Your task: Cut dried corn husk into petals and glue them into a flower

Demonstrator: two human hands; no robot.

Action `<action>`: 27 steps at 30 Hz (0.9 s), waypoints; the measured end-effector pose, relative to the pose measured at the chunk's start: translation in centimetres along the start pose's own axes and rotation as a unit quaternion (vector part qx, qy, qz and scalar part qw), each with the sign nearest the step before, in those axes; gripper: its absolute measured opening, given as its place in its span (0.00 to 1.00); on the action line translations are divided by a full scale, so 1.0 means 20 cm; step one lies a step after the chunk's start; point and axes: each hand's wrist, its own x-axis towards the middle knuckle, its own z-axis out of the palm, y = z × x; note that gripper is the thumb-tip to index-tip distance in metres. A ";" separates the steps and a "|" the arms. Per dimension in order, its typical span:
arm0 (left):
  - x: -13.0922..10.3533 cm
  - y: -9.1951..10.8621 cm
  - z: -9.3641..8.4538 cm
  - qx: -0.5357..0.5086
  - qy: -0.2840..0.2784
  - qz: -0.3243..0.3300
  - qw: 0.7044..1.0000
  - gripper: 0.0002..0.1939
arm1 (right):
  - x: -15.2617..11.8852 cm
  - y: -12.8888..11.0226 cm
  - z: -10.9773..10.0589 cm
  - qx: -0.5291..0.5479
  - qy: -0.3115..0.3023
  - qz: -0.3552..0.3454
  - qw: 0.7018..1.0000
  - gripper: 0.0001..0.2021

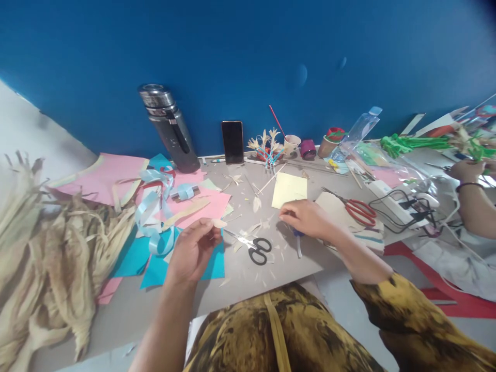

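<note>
A small pale petal cut from dried husk (219, 223) is pinched between the thumb and fingers of my left hand (197, 245). My right hand (296, 214) is closed, fingers bent down, at the lower edge of a yellow paper pad (290, 190). What it holds, if anything, is hidden; a blue thing with a whitish stick (298, 245) shows just beneath it. Between my hands lie black-handled scissors (259, 250), their blades toward my left hand, among scattered husk scraps (251, 228). Several finished husk flowers on blue-wrapped stems (268, 150) stand at the back.
Dried husks (58, 268) pile up at left, near pink paper (104, 178), blue sheets (155, 271) and light-blue ribbon (157, 243). A thermos (170, 129) and phone (232, 142) stand behind. Red-handled pliers (360, 212) and a power strip (403, 201) lie right, near another person's hand (467, 170).
</note>
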 end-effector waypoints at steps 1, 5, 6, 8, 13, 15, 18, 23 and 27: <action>0.00 -0.01 0.01 -0.002 -0.005 -0.003 1.000 0.08 | 0.06 -0.03 0.00 -0.028 -0.022 -0.019 0.999 0.09; 0.00 -0.05 0.04 0.006 -0.038 -0.008 0.999 0.07 | 0.27 -0.11 0.02 -0.096 -0.066 -0.064 0.991 0.14; 0.00 -0.06 0.05 0.009 -0.045 -0.011 0.999 0.07 | 0.31 -0.12 0.03 -0.104 -0.074 -0.070 0.989 0.16; 0.00 -0.07 0.07 0.008 -0.050 -0.020 0.998 0.08 | 0.37 -0.13 0.05 -0.122 -0.093 -0.076 0.985 0.18; 0.00 -0.08 0.08 -0.007 -0.044 -0.032 0.998 0.09 | 0.47 -0.15 0.10 -0.159 -0.132 -0.079 0.975 0.16; 0.00 -0.08 0.08 -0.005 -0.043 -0.034 0.998 0.09 | 0.49 -0.15 0.10 -0.166 -0.144 -0.081 0.972 0.13; -0.01 -0.07 0.09 0.001 -0.042 -0.034 0.999 0.09 | 0.50 -0.14 0.10 -0.172 -0.157 -0.089 0.969 0.08; -0.01 -0.07 0.11 0.022 -0.049 -0.039 0.998 0.09 | 0.46 -0.12 0.08 -0.169 -0.142 -0.112 0.969 0.08; 0.00 -0.07 0.13 0.041 -0.048 -0.044 0.997 0.09 | 0.45 -0.11 0.07 -0.181 -0.127 -0.100 0.970 0.13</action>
